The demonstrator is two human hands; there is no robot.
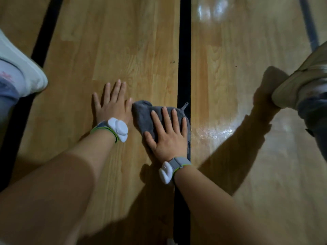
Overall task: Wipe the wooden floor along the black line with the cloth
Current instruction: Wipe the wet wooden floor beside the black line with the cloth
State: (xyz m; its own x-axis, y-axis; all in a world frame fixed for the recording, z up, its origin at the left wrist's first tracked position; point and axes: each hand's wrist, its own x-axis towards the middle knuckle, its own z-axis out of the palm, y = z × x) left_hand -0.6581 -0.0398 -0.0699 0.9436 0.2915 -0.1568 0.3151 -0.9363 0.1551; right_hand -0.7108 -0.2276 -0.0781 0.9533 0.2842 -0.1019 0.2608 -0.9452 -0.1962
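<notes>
Under right hand (168, 138), grey cloth (141, 116).

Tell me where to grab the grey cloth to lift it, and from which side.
Probably the far-left corner of the cloth: it is bunched up and sticks out clear of the right hand, which presses flat on the rest. Come from the left with the left hand, whose thumb is right beside that corner.

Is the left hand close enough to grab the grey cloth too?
Probably yes. The left hand lies flat on the wooden floor right beside the crumpled grey cloth, nothing between them. The right hand covers only its right part.
</notes>
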